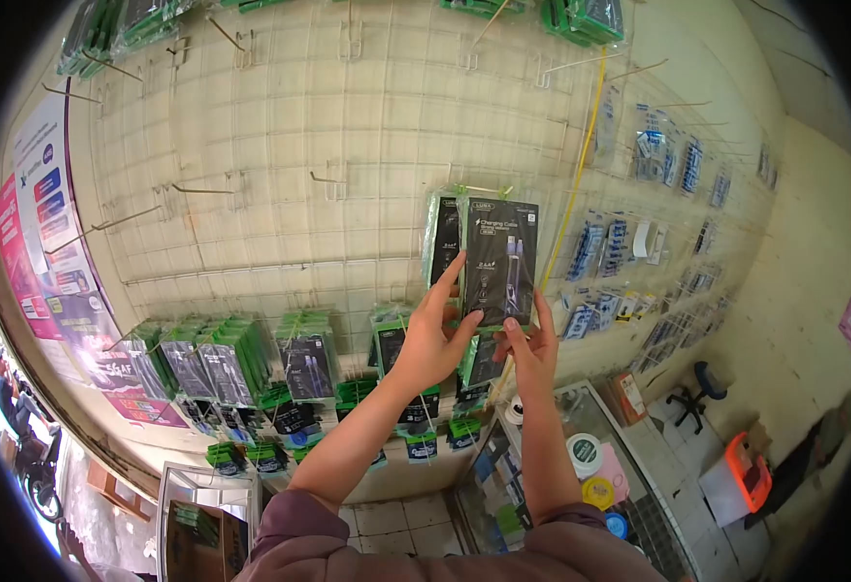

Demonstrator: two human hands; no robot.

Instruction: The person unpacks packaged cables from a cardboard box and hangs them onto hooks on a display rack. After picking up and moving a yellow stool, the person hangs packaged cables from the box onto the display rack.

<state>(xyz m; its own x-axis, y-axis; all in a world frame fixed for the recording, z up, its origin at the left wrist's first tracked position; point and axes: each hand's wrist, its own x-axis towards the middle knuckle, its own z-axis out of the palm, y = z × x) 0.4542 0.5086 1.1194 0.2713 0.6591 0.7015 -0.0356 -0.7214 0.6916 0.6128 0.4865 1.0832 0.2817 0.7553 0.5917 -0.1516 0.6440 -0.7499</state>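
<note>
Both of my hands are raised to a black charging cable package (500, 257) in clear wrap with green edges, which shows purple plugs and hangs upright at a hook on the wire grid. My left hand (432, 335) grips its left side and lower edge, with the index finger stretched up along the side. My right hand (532, 351) holds the lower right corner, thumb on the front and fingers at the edge and behind. Another black package (444, 238) hangs just behind it on the left. The hook tip lies near the top edge.
The wire grid (280, 136) carries bare hooks at upper left and rows of cable packages (306, 364) below. Blue and white packets (654, 145) hang at right. A glass display case (639, 485) stands lower right, a cardboard box (188, 543) lower left. A person (13, 393) is outside.
</note>
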